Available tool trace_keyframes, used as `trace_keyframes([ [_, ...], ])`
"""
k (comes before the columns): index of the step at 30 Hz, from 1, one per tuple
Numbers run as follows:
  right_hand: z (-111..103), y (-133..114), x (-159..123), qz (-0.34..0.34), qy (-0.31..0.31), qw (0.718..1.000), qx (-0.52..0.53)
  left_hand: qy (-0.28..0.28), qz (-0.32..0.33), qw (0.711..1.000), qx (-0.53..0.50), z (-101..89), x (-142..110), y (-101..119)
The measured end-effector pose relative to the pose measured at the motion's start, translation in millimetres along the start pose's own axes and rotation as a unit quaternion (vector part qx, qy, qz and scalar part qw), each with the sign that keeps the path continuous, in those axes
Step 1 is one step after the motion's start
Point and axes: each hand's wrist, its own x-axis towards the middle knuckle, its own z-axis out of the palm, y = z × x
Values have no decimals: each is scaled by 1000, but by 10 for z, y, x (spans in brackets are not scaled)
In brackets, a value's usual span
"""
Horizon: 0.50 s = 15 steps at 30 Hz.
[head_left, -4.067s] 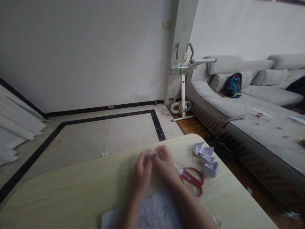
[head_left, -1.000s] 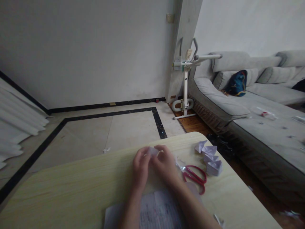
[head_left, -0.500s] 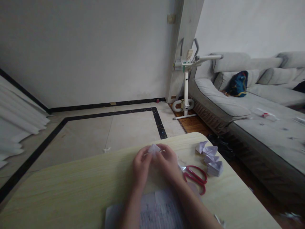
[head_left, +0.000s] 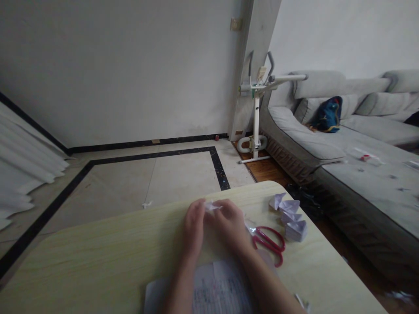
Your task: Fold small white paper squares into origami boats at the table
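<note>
Between my two hands, over the far part of the table, is a small piece of folded white paper [head_left: 212, 206]. My left hand [head_left: 195, 222] closes on its left side, and my right hand [head_left: 231, 220] pinches it from the right; both are somewhat blurred. Red-handled scissors [head_left: 269, 240] lie just right of my right wrist, blades partly hidden behind it. Several folded paper pieces [head_left: 295, 230] stand in a row near the table's right edge. Under my forearms lies a sheet with writing [head_left: 219, 290].
The pale wooden table [head_left: 98, 261] has a rounded far right corner. To the right stands a grey sofa [head_left: 366, 183] with a blue bag [head_left: 330, 114] on it. A white exercise machine [head_left: 256, 117] is by the wall. Paper scraps [head_left: 301, 301] lie at the lower right.
The folded paper between my fingers has changed from an upright pointed shape to a flatter, more spread one. My fingers have shifted slightly around it.
</note>
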Motion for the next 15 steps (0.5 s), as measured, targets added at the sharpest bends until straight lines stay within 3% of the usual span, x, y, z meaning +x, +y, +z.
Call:
trace_keyframes([
  [8, -38, 24, -3, -1, -39, 998, 49, -30, -27, 999, 14, -8, 5, -3],
  [15, 7, 9, -10, 21, -9, 998, 66, -65, -9, 996, 63, -5, -42, 94],
])
